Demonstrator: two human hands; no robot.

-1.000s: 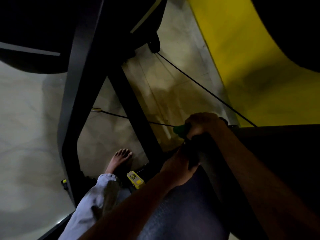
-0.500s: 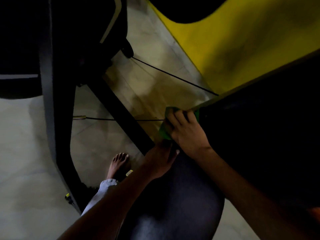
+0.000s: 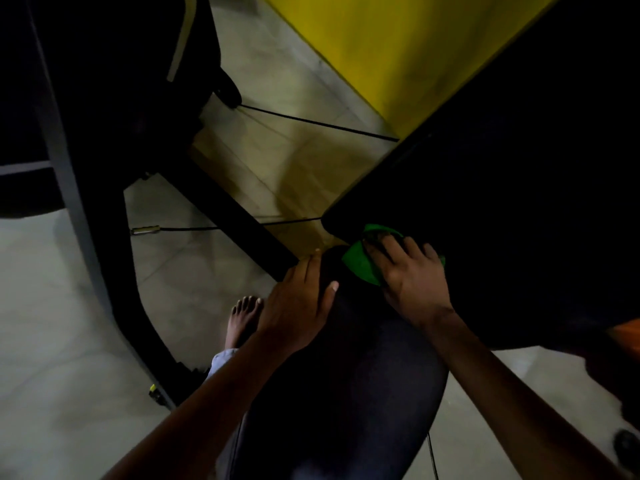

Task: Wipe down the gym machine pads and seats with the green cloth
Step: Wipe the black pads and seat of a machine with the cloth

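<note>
At centre frame the right hand [image 3: 408, 275] presses a crumpled bright green cloth [image 3: 360, 263] with spread fingers against the large black backrest pad's [image 3: 502, 188] lower corner. The left hand [image 3: 298, 306] rests flat, holding nothing, on the dark padded seat [image 3: 346, 393]. A black steel frame [image 3: 90, 237] and thin cables [image 3: 311, 121] cross the pale tiled floor [image 3: 52, 341] at left; a bare foot [image 3: 242, 317] stands just beside the seat.

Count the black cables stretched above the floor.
2. One cable runs from the frame toward the yellow wall; another cable crosses lower, behind the diagonal bar. More may be hidden in the dark.
</note>
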